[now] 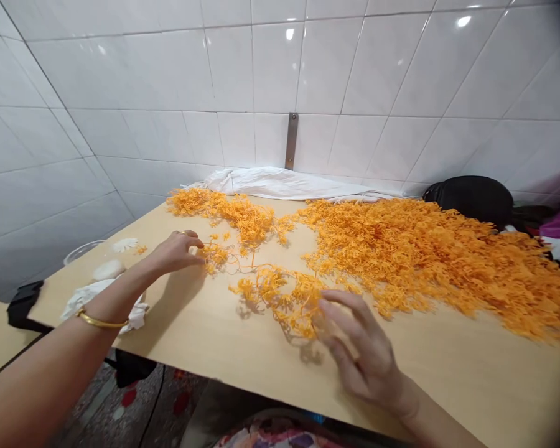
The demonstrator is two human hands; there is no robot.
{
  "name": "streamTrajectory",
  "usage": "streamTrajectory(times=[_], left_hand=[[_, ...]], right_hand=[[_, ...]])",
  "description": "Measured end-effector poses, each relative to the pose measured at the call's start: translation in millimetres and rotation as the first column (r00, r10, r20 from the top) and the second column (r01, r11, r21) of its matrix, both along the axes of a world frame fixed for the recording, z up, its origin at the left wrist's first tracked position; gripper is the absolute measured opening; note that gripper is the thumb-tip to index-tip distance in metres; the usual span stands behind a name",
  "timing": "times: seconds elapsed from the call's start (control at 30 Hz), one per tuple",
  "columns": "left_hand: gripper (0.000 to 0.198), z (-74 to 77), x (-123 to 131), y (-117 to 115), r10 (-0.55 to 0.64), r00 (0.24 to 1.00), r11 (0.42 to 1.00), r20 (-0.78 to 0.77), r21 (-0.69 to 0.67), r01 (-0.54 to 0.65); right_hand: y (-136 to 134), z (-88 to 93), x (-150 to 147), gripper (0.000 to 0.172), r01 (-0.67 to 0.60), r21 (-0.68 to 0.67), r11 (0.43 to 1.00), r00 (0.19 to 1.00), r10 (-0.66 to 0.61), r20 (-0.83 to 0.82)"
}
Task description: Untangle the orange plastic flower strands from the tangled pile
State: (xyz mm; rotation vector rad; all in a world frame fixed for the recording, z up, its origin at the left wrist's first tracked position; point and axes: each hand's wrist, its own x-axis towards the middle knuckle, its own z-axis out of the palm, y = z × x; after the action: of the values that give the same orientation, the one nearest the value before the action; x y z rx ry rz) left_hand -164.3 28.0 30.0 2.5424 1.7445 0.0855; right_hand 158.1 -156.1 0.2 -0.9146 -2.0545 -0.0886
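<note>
My left hand (180, 252) is closed in a pinch at the end of a strand of small orange artificial flowers (214, 256), just above the table. Thin orange stems run from there to a larger orange flower cluster (280, 289). At that cluster's right end, my right hand (366, 348) has its fingers curled about the edge, slightly blurred. Shadows beneath the cluster show part of it lifted off the tabletop. The exact grip point of the right fingertips is partly hidden by the orange pieces.
A big heap of orange pieces (415, 255) spreads over the table's right side, and a smaller pile (233, 214) lies at the back left. White cloth (280, 182) lines the wall. Crumpled white material (137, 314) sits at left; a black bag (471, 196) stands back right.
</note>
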Motion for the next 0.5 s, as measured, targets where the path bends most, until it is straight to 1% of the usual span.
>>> streamTrajectory(times=[0.07, 0.1, 0.17, 0.2, 0.23, 0.27, 0.3, 0.37, 0.4, 0.43, 0.5], left_hand=[[0.040, 8.7, 2.3, 0.9, 0.005, 0.999, 1.000, 0.053, -0.018, -0.004], [0.037, 12.3, 4.5, -0.8, 0.026, 0.997, 1.000, 0.072, 0.014, -0.027], [0.031, 17.3, 12.4, -9.4, 0.076, 0.992, 0.981, 0.106, 0.173, -0.093], [0.029, 18.6, 18.3, -16.2, 0.077, 0.988, 0.956, 0.132, 0.273, -0.111], [0.028, 19.0, 25.6, -24.5, 0.046, 0.985, 0.925, 0.164, 0.364, -0.104], [0.027, 18.7, 34.4, -33.6, -0.027, 0.979, 0.901, 0.200, 0.429, -0.062], [0.026, 17.5, 44.5, -42.9, -0.132, 0.965, 0.891, 0.228, 0.453, 0.015], [0.023, 13.3, 67.7, -58.8, -0.345, 0.906, 0.877, 0.243, 0.427, 0.220], [0.023, 10.2, 79.9, -64.1, -0.414, 0.881, 0.864, 0.230, 0.404, 0.301], [0.024, 6.6, 91.6, -66.8, -0.454, 0.865, 0.851, 0.211, 0.391, 0.351], [0.025, -2.3, 111.7, -65.1, -0.481, 0.863, 0.843, 0.152, 0.350, 0.408]], right_hand=[[3.9, -0.8, 8.5, 0.039, 0.124, -0.021, 0.992, 0.984, -0.126, -0.125], [6.9, -1.4, 12.8, 0.034, 0.173, -0.046, 0.984, 0.971, -0.178, -0.158], [13.8, -2.3, 20.5, 0.024, 0.233, -0.114, 0.966, 0.952, -0.251, -0.178], [17.1, -2.2, 23.4, 0.021, 0.246, -0.155, 0.957, 0.947, -0.271, -0.171], [19.9, -1.6, 25.2, 0.018, 0.253, -0.187, 0.949, 0.945, -0.284, -0.162], [21.8, -0.4, 25.6, 0.018, 0.258, -0.205, 0.944, 0.945, -0.291, -0.153], [22.8, 1.3, 24.2, 0.019, 0.256, -0.207, 0.944, 0.948, -0.287, -0.137], [21.8, 5.6, 16.3, 0.028, 0.222, -0.157, 0.962, 0.971, -0.232, -0.052], [20.1, 7.4, 10.2, 0.034, 0.186, -0.118, 0.976, 0.983, -0.183, 0.032], [17.9, 8.5, 3.3, 0.039, 0.143, -0.083, 0.986, 0.982, -0.131, 0.136], [13.2, 7.0, -9.9, 0.043, 0.081, -0.048, 0.996, 0.938, -0.060, 0.342]])
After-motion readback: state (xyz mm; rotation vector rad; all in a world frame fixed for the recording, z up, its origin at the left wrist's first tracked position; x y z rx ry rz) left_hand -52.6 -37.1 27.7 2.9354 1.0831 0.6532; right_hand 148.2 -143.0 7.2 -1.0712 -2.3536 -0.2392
